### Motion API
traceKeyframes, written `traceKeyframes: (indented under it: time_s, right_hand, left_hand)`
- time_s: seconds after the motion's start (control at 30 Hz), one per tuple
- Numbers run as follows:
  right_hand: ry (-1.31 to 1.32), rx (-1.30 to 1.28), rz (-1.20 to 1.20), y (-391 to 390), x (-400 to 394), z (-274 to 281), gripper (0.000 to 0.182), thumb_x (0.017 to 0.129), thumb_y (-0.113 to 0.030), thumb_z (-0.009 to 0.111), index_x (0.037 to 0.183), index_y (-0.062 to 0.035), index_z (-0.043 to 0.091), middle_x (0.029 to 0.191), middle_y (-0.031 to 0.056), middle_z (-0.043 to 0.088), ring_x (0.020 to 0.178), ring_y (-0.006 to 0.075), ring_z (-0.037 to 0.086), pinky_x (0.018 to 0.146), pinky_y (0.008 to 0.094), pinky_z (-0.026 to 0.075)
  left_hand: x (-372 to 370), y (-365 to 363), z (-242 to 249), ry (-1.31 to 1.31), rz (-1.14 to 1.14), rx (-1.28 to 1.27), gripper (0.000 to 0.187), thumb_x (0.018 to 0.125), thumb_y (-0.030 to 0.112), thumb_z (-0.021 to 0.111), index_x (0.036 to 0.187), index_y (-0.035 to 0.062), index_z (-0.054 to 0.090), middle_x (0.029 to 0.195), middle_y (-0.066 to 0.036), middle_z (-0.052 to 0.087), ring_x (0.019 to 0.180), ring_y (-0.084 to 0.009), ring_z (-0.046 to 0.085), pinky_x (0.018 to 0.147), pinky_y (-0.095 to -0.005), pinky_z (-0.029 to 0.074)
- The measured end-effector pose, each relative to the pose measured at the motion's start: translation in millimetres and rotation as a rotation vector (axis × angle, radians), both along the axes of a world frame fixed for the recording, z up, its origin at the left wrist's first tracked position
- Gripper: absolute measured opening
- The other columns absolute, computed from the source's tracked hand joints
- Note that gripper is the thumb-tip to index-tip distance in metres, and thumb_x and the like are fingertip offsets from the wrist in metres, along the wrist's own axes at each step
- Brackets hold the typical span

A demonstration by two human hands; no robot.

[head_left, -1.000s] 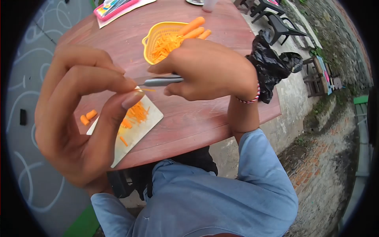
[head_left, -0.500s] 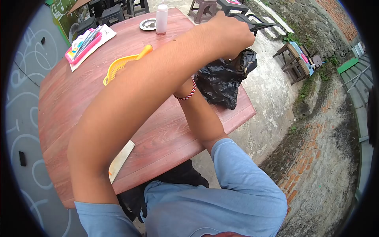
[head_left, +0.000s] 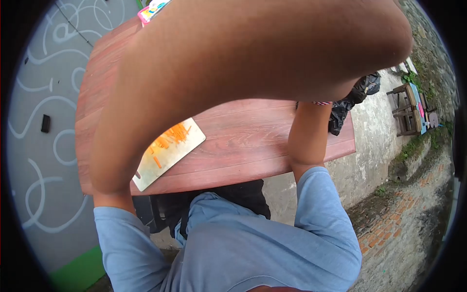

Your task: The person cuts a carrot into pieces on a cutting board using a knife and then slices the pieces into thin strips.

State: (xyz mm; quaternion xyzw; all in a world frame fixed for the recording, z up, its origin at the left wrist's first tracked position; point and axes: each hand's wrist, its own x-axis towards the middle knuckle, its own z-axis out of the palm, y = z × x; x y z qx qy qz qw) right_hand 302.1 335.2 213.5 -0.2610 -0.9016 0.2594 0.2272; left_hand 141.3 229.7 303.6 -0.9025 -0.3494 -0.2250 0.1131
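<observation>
My left arm stretches close across the view from the lower left to the upper right. At its far end, my left hand (head_left: 384, 36) shows only as a blurred rounded shape, partly cut off by the top edge; its fingers cannot be made out. My right forearm rises from the table's near edge, and my right hand is hidden behind the left arm. A striped bracelet shows at the right wrist. Beside that wrist lies a black plastic bag (head_left: 340, 114), partly covered. Under my left forearm is a pale cutting board (head_left: 182, 148) with shredded carrot (head_left: 172, 136) on it.
The reddish wooden table (head_left: 253, 141) spans the middle. A pink tray (head_left: 145, 15) peeks out at its far left. A grey painted wall (head_left: 44, 146) stands left; a small wooden table (head_left: 407, 109) and a stone wall are at the right.
The view has tilted down and shifted left. My left arm has come up nearer the camera, hiding the yellow basket and bottle. More of the cutting board and its carrot now shows.
</observation>
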Motion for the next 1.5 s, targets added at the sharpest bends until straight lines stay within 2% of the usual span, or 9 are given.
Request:
traceKeyframes:
  time_s: [0.13, 0.2, 0.3, 0.47, 0.5, 0.67, 0.73, 1.07, 1.5]
  right_hand:
    - [-0.37, -0.157, 0.167, -24, -58, 23, 0.044, 0.09, -0.014, 0.08, 0.133, -0.0039, 0.075, 0.103, 0.0172, 0.078, 0.09, 0.0209, 0.074, 0.083, 0.0331, 0.056]
    - [-0.156, -0.045, 0.245, -20, -54, 9, 0.051, 0.089, -0.009, 0.084, 0.138, -0.0055, 0.072, 0.086, 0.0001, 0.068, 0.079, 0.0058, 0.055, 0.071, 0.0245, 0.045]
    - [-0.196, -0.073, 0.2, -32, -62, 23, 0.055, 0.088, -0.008, 0.084, 0.141, -0.0074, 0.071, 0.085, 0.0044, 0.07, 0.077, 0.0071, 0.056, 0.07, 0.0268, 0.045]
    - [-0.318, -0.144, 0.109, -40, -64, 16, 0.059, 0.085, -0.005, 0.084, 0.142, -0.0089, 0.071, 0.086, 0.0109, 0.075, 0.077, 0.0088, 0.058, 0.072, 0.0284, 0.048]
    - [-0.279, -0.06, 0.207, -27, -58, 2, 0.065, 0.087, -0.005, 0.08, 0.15, -0.0074, 0.064, 0.075, -0.0017, 0.063, 0.066, 0.0048, 0.05, 0.063, 0.0247, 0.042]
    - [-0.363, -0.074, 0.186, -37, -65, 10, 0.067, 0.086, -0.003, 0.079, 0.151, -0.0064, 0.064, 0.076, -0.0016, 0.062, 0.067, 0.005, 0.049, 0.063, 0.0242, 0.04]
    - [-0.368, -0.137, 0.104, -42, -66, 12, 0.063, 0.084, -0.002, 0.081, 0.146, -0.0084, 0.068, 0.081, 0.0059, 0.071, 0.073, 0.006, 0.054, 0.068, 0.0262, 0.045]
    - [-0.398, -0.083, 0.175, -46, -64, 14, 0.067, 0.084, -0.001, 0.08, 0.15, -0.0022, 0.063, 0.08, 0.002, 0.066, 0.074, 0.0062, 0.053, 0.071, 0.0238, 0.043]
    - [-0.299, -0.034, 0.215, -45, -62, 5, 0.067, 0.081, -0.002, 0.082, 0.146, -0.0042, 0.067, 0.072, 0.0081, 0.06, 0.066, 0.0081, 0.048, 0.062, 0.0275, 0.04]
  left_hand:
    - [-80, -88, -79, -0.53, 0.285, 0.211, 0.01, 0.079, 0.004, 0.077, 0.087, 0.0011, 0.072, 0.083, -0.013, 0.072, 0.082, -0.0318, 0.073, 0.075, -0.042, 0.056]
    - [-123, -136, -117, -0.447, 0.442, -0.027, 0.011, 0.08, 0.003, 0.075, 0.089, 0.0011, 0.068, 0.086, -0.011, 0.068, 0.082, -0.0308, 0.068, 0.077, -0.0404, 0.054]
    - [-147, -185, -199, -0.522, 0.758, -0.3, 0.022, 0.084, 0.015, 0.078, 0.102, 0.0054, 0.069, 0.109, -0.013, 0.07, 0.103, -0.0345, 0.066, 0.096, -0.0463, 0.05]
    - [-139, -202, -283, -0.536, 0.972, -0.279, 0.03, 0.085, 0.022, 0.081, 0.107, 0.0053, 0.069, 0.124, -0.014, 0.067, 0.117, -0.0329, 0.061, 0.102, -0.0455, 0.046]
    - [-139, -202, -288, -0.503, 0.993, -0.287, 0.033, 0.085, 0.025, 0.082, 0.108, 0.006, 0.069, 0.126, -0.013, 0.066, 0.119, -0.0328, 0.059, 0.104, -0.0461, 0.045]
    - [-139, -204, -286, -0.513, 1.009, -0.296, 0.032, 0.082, 0.021, 0.08, 0.108, 0.0075, 0.067, 0.118, -0.012, 0.063, 0.116, -0.0336, 0.057, 0.104, -0.0466, 0.045]
    - [-142, -211, -286, -0.53, 0.981, -0.303, 0.03, 0.081, 0.017, 0.078, 0.107, 0.0074, 0.066, 0.117, -0.012, 0.063, 0.116, -0.0335, 0.057, 0.103, -0.0467, 0.044]
    - [-143, -224, -286, -0.548, 1.003, -0.222, 0.028, 0.085, 0.016, 0.077, 0.11, 0.0068, 0.07, 0.116, -0.011, 0.066, 0.116, -0.0317, 0.059, 0.101, -0.0448, 0.045]
    - [-144, -232, -289, -0.499, 1.077, -0.272, 0.017, 0.087, 0.015, 0.077, 0.1, 0.0069, 0.071, 0.108, -0.008, 0.066, 0.113, -0.03, 0.06, 0.103, -0.047, 0.04]
